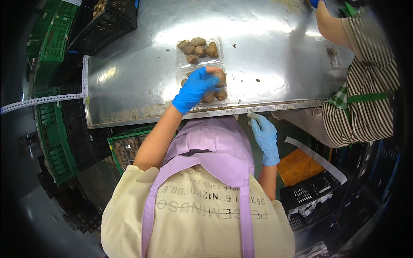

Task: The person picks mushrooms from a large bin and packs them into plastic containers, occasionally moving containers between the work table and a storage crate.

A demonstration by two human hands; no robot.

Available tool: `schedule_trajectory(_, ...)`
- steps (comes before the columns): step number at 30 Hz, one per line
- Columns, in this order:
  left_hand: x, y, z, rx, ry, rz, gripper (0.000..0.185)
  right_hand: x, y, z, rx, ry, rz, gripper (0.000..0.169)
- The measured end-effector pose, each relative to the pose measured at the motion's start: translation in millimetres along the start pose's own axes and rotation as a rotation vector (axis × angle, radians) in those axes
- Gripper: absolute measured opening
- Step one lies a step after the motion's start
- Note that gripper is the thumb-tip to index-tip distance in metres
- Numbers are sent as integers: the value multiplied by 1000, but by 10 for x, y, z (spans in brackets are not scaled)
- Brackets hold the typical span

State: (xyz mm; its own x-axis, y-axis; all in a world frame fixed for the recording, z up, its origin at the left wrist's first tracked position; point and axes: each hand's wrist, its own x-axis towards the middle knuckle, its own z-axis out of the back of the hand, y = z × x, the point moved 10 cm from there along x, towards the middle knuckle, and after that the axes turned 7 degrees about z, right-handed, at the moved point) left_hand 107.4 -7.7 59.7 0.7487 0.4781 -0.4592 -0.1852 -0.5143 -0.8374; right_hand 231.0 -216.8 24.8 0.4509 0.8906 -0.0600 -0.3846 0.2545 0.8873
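Observation:
My left hand [196,87], in a blue glove with one fingertip bare, reaches over the nearer clear plastic tray [226,96]. Its fingers close around a brown taro corm [220,78]. Other taro corms [220,94] lie in this tray, partly hidden by the hand. Directly behind stands a second clear plastic tray [221,63] with several taro corms [199,51] in it. My right hand [265,135], in a lighter blue glove, hangs just in front of the table edge. Its fingers are bent, and whether they hold something is unclear.
The steel table [267,77] bears scattered dirt crumbs [257,80]. A black crate [109,29] stands at the back left. Below the table is a green crate [113,151] of bagged produce. On the right, a co-worker in a striped top [364,106] leans over the table.

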Motion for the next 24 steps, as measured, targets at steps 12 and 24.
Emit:
schedule_trajectory(12,-314,203,-615,38,17,13,39,189,399,78,636,-122,-94,21)
schedule_trajectory(24,-447,4,-991,650,-29,-343,38,136,415,131,602,-130,-65,25)
